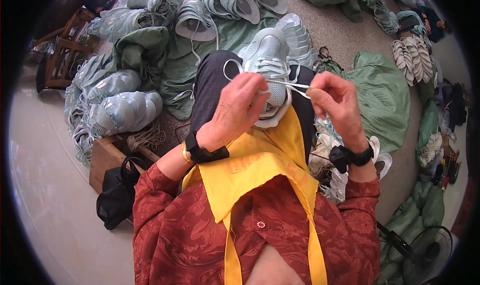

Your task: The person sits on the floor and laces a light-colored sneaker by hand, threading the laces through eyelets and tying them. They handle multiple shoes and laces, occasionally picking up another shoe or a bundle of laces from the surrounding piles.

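A pale blue-grey shoe upper (267, 47) rests on my lap between my knees, toe pointing away from me. White shoelace (292, 85) runs through its eyelets, with a loop on the left and another on the right. My left hand (237, 102) is closed in a pinch on the lace beside the upper's left side. On the other side my right hand (335, 100) pinches the lace between thumb and forefinger. The lace stretches between the two hands, across the upper. My left fingertips are partly hidden behind the hand.
Bundles of nested shoe uppers (127, 107) lie at the left, more uppers (232, 2) at the far side. Green sacks (375, 97) spread at right. A wooden box (107, 160) with a black bag (117, 197) stands near left; a fan (427, 255) is near right.
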Available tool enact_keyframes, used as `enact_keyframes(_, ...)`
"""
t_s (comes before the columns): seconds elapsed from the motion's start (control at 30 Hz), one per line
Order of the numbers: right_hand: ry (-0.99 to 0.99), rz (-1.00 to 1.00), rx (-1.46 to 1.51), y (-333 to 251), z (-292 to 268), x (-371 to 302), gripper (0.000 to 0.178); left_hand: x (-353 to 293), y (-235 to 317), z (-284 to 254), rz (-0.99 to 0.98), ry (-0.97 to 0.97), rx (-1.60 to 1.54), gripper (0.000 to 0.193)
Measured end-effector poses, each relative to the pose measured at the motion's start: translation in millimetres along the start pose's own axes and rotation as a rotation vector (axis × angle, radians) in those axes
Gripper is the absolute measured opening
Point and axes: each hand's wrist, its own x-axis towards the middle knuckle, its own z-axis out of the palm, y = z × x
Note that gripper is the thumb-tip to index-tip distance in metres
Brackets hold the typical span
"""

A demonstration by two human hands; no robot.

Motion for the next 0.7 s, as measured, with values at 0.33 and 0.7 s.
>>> enact_keyframes(0.33,0.051,-0.133,0.243,13.8,10.4,24.1,0.016,18.8,10.7,22.3,-0.198,-0.050,-0.298,0.015)
enact_keyframes(0.7,0.220,0.061,0.539,82.5,-107.3,-65.5,0.022,-24.4,-7.2,-103.8,-0.658,0.280,-0.467,0.010)
